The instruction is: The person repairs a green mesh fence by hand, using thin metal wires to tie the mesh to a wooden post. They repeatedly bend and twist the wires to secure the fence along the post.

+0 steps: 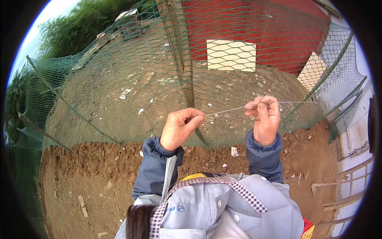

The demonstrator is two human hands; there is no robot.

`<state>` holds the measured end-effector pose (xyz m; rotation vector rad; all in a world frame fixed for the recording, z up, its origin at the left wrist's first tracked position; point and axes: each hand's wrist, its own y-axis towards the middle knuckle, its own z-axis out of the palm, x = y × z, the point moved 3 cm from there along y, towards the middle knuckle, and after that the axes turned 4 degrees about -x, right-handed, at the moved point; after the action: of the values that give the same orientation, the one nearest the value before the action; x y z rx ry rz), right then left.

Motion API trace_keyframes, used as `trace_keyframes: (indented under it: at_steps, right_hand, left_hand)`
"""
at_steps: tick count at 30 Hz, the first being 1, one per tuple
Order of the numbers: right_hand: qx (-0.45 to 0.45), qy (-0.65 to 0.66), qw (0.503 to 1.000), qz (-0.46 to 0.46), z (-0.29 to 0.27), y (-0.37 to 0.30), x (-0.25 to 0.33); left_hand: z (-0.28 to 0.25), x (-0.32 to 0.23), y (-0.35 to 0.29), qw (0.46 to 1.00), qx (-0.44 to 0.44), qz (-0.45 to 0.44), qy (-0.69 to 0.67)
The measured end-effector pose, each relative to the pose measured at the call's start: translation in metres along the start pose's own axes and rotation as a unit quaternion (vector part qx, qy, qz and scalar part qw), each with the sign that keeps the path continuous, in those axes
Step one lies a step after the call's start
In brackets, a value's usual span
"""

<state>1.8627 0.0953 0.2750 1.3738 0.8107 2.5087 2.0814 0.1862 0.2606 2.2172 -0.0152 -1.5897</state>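
A thin, pale wire stretches between my two hands in front of a green net fence. My left hand pinches its left end between thumb and forefinger. My right hand is closed on the wire farther right, thumb against the fingers, and the free end sticks out past it to the right. Against my left sleeve stands a bundle of similar straight wires, tucked at the front of my clothing. Both hands are held up close to the netting; whether they touch it I cannot tell.
Behind the net stand a wooden post and a red wall with a cream panel before it. Brown soil with pale scraps lies below the fence. At the right, a wooden ladder-like frame leans near a white wall.
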Motion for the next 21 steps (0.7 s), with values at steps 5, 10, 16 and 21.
trace_keyframes:
  at_steps: [5, 10, 16, 21]
  right_hand:
    - [-0.122, -0.02, 0.982, -0.142, -0.049, 0.026, 0.047]
    - [-0.116, -0.094, 0.957, -0.251, -0.026, 0.029, 0.051]
    - [0.0, -0.119, 0.946, -0.302, 0.031, 0.037, 0.029]
    - [0.016, -0.122, 0.946, -0.298, 0.053, 0.044, 0.018]
  left_hand:
    - [-0.03, -0.006, 0.019, 0.985, -0.149, 0.018, -0.082]
    - [-0.04, -0.017, 0.039, 0.974, -0.189, 0.055, -0.114]
    - [-0.041, -0.025, 0.059, 0.968, -0.203, 0.031, -0.144]
    - [-0.049, -0.023, 0.068, 0.962, -0.208, 0.013, -0.175]
